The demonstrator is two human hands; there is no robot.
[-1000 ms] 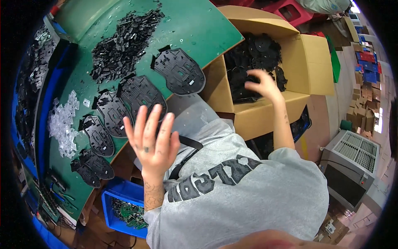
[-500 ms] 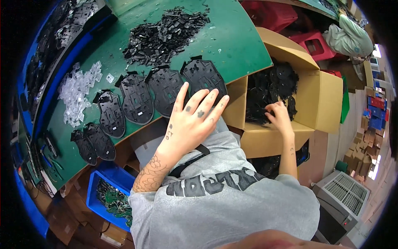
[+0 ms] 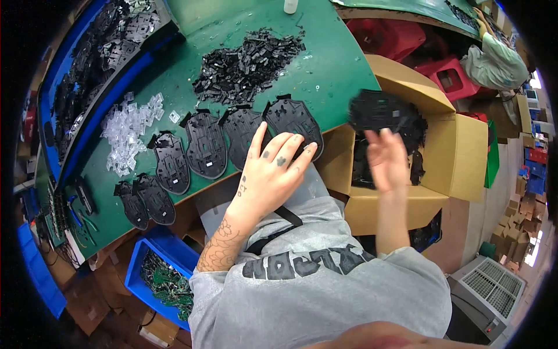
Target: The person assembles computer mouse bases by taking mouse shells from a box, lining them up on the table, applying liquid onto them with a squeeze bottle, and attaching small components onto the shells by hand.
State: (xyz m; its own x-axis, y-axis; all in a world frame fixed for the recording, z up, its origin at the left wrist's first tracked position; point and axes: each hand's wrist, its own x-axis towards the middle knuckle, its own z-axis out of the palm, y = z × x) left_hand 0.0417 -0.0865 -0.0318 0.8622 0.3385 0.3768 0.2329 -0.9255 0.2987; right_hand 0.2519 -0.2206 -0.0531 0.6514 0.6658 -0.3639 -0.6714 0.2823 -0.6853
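Note:
My right hand (image 3: 386, 157), smeared by motion, grips the edge of a black plastic shell plate (image 3: 373, 108) above the open cardboard box (image 3: 467, 152). Inside that box lie more black plates (image 3: 415, 132). My left hand (image 3: 273, 168), palm down and fingers spread, hovers at the table's front edge. Its fingertips are over or beside the rightmost shell plate (image 3: 295, 119) of a row along the edge; contact cannot be made out. Leftward, the row continues with further plates (image 3: 206, 145), the last ones overlapping (image 3: 154, 200).
Small black pieces (image 3: 247, 67) form a heap on the green table (image 3: 331, 64). Clear plastic pieces (image 3: 131, 136) lie left, beside a raised blue tray (image 3: 110, 90) of black parts. A blue bin (image 3: 136, 264) holds green circuit boards. Red stools (image 3: 450, 78) and another person's sleeve (image 3: 494, 61) are far right.
My right hand has come up out of the box, now with a black shell plate in it. The left hand keeps its pose. The whole view has shifted slightly.

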